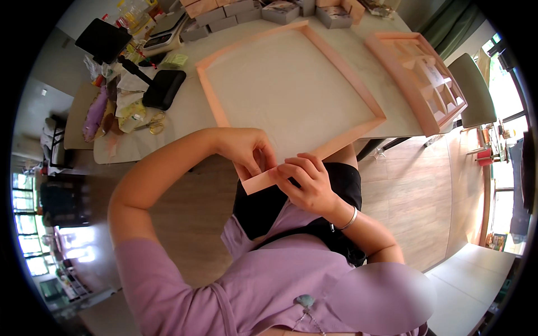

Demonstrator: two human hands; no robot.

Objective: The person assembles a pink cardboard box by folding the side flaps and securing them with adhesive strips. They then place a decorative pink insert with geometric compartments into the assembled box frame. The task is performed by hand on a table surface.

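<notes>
A large, square, peach-coloured cardboard frame point(347, 89) with low folded sides lies partly on the table. Its near corner juts over the table edge, above my lap. At that corner my left hand point(249, 150) bends down from the wrist, its fingers closed on the inner side of the rim. Close beside it, my right hand point(305, 180) pinches the near rim between thumb and fingers. The two hands almost touch. The left fingertips are partly hidden by the rim. Whether clear film spans the frame's middle I cannot tell.
A peach divided box point(431, 78) stands at the table's right end. Several small grey boxes point(241, 11) line the back. To the left are a black stand point(162, 89), scissors point(157, 122), a scale point(162, 36) and a purple bag point(95, 115). A chair point(473, 89) is at right.
</notes>
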